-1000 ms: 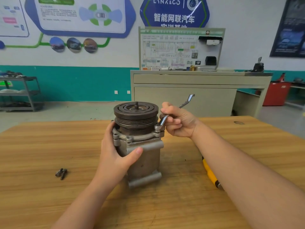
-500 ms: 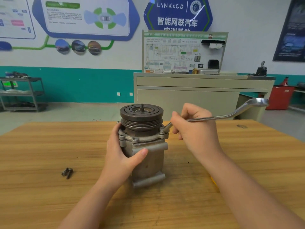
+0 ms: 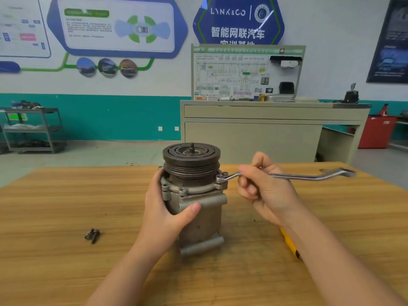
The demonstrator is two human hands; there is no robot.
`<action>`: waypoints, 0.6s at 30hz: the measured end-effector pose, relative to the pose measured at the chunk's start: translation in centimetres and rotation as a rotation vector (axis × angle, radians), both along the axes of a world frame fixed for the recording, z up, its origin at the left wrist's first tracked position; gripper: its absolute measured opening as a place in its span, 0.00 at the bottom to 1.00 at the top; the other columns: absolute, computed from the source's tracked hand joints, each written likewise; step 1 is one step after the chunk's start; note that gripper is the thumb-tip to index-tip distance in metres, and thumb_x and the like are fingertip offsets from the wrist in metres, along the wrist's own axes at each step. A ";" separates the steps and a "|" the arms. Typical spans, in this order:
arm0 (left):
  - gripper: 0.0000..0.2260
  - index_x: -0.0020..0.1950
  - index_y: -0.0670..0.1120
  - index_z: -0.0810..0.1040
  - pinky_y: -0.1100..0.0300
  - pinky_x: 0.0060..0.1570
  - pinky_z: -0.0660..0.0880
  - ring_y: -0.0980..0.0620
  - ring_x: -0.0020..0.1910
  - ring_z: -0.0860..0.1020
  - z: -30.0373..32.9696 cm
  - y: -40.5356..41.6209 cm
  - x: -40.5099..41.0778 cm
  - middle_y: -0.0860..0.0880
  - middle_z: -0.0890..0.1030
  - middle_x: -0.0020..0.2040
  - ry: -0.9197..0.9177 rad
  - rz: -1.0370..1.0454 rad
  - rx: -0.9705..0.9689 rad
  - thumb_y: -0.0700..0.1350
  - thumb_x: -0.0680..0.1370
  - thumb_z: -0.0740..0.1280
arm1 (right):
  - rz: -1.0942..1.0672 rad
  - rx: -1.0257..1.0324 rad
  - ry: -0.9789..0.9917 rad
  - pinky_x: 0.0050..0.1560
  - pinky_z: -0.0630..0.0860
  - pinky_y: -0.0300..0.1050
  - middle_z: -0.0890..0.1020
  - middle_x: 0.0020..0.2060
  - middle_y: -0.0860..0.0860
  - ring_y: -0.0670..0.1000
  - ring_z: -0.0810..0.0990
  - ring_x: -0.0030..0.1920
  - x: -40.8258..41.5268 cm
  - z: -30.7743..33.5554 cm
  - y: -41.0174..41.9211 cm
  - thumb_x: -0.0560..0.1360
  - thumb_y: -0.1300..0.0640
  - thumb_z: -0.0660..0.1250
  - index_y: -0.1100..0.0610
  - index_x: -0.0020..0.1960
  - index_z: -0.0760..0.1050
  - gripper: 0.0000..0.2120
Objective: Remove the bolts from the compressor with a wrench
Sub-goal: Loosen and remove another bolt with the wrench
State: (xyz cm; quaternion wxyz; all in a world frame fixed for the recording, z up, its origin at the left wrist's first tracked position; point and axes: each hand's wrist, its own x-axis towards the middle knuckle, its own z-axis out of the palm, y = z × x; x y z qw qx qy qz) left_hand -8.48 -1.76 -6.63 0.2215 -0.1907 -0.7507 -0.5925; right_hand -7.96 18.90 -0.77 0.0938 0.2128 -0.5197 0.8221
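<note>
The grey metal compressor (image 3: 203,217) stands upright on the wooden table (image 3: 66,206), its dark grooved pulley (image 3: 191,159) on top. My left hand (image 3: 163,208) grips the compressor body from the left, thumb across the front. A silver ring wrench (image 3: 309,176) sits with its ring end on a bolt (image 3: 220,178) at the flange's right side, handle pointing right. My right hand (image 3: 265,191) holds the wrench shank near the ring end, fingers curled round it. Two removed bolts (image 3: 92,235) lie on the table to the left.
A yellow-handled tool (image 3: 289,242) lies on the table, mostly hidden under my right forearm. A beige training bench (image 3: 254,133) stands behind the table, a grey shelf cart (image 3: 33,129) at far left and a red bin (image 3: 375,131) at far right.
The wrench handle has swung from pointing away at the back round to the right, now lying nearly level. My right hand followed it; my left hand kept its grip on the compressor.
</note>
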 end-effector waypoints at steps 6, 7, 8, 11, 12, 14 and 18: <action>0.41 0.67 0.74 0.57 0.45 0.71 0.66 0.56 0.71 0.66 -0.1 -0.1 -0.1 0.59 0.68 0.70 -0.010 -0.014 0.022 0.66 0.60 0.74 | 0.452 -0.106 -0.363 0.17 0.59 0.30 0.73 0.22 0.52 0.41 0.68 0.18 -4.0 1.2 0.9 0.70 0.60 0.71 0.56 0.30 0.69 0.14; 0.41 0.68 0.73 0.57 0.45 0.71 0.66 0.56 0.71 0.66 -0.1 -0.1 -0.2 0.58 0.68 0.70 -0.015 -0.017 0.024 0.65 0.60 0.74 | 0.433 -0.118 -0.389 0.17 0.58 0.29 0.73 0.22 0.52 0.41 0.67 0.17 -4.2 1.4 0.7 0.69 0.58 0.70 0.56 0.29 0.71 0.13; 0.41 0.68 0.73 0.57 0.44 0.71 0.66 0.55 0.71 0.66 -0.1 -0.1 -0.2 0.58 0.69 0.71 -0.016 -0.020 0.023 0.65 0.59 0.74 | 0.393 -0.150 -0.394 0.16 0.58 0.29 0.73 0.21 0.51 0.41 0.67 0.17 -4.3 1.7 0.6 0.69 0.57 0.69 0.56 0.29 0.72 0.12; 0.40 0.67 0.75 0.57 0.45 0.71 0.67 0.56 0.71 0.67 -0.1 -0.1 -0.2 0.58 0.69 0.70 -0.022 -0.021 0.017 0.65 0.60 0.74 | 0.166 -0.311 -0.326 0.16 0.59 0.32 0.74 0.22 0.50 0.41 0.65 0.17 -3.7 2.3 0.8 0.68 0.58 0.71 0.54 0.32 0.71 0.10; 0.40 0.67 0.76 0.56 0.45 0.71 0.67 0.56 0.71 0.67 -0.2 -0.1 -0.2 0.59 0.68 0.70 -0.023 -0.017 0.013 0.65 0.60 0.74 | 0.067 -0.311 -0.294 0.16 0.59 0.32 0.73 0.22 0.51 0.42 0.65 0.17 -3.2 2.4 1.0 0.69 0.60 0.71 0.53 0.31 0.70 0.12; 0.40 0.66 0.77 0.55 0.45 0.71 0.67 0.56 0.71 0.66 -0.2 -0.1 -0.3 0.59 0.68 0.71 -0.026 -0.010 0.002 0.65 0.61 0.74 | -0.118 -0.196 -0.209 0.17 0.57 0.33 0.72 0.21 0.52 0.44 0.64 0.17 -2.1 2.4 1.0 0.74 0.64 0.68 0.53 0.27 0.66 0.20; 0.40 0.66 0.77 0.55 0.45 0.72 0.66 0.56 0.72 0.65 -0.2 -0.1 -0.3 0.59 0.67 0.71 -0.029 -0.001 -0.003 0.65 0.60 0.73 | -0.383 0.086 -0.065 0.19 0.56 0.32 0.71 0.20 0.54 0.46 0.64 0.17 0.0 2.0 -1.0 0.77 0.66 0.64 0.51 0.23 0.63 0.27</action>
